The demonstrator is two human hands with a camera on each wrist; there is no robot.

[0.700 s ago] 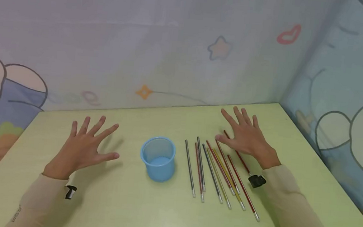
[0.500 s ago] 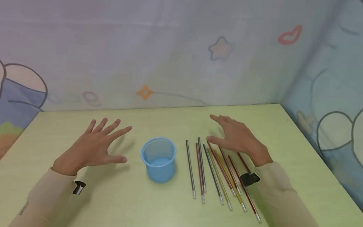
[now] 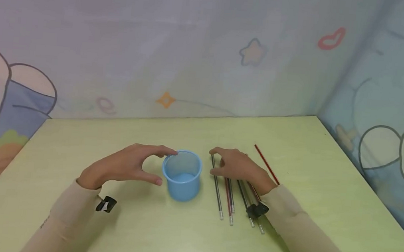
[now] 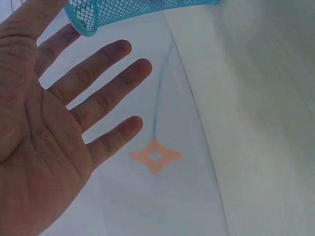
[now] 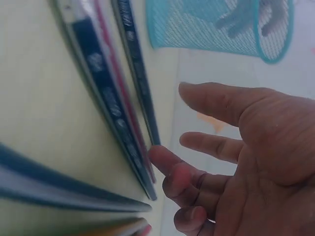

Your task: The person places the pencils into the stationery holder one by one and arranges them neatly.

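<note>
A blue mesh cup (image 3: 181, 176) stands upright near the middle of the green table (image 3: 106, 229). My left hand (image 3: 151, 165) lies just left of it, palm toward the cup, with straight fingers (image 4: 98, 83) reaching to its rim (image 4: 138, 10). Whether they touch the rim I cannot tell. Several thin pens (image 3: 219, 197), dark, red and yellow, lie side by side right of the cup. My right hand (image 3: 217, 161) arches over their far ends, holding nothing. In the right wrist view one loosely bent fingertip (image 5: 162, 160) touches a pen's end (image 5: 152, 137).
One red pen (image 3: 266, 163) lies apart, right of my right hand. Cloth walls printed with cartoons close the table at the back (image 3: 193, 61) and the right (image 3: 386, 118). A small black camera sits on each wrist (image 3: 106, 205).
Both hands have come inward from spread, flat poses. The left moved right up to the cup. The right slid left over the pens' far ends, uncovering the single red pen.
</note>
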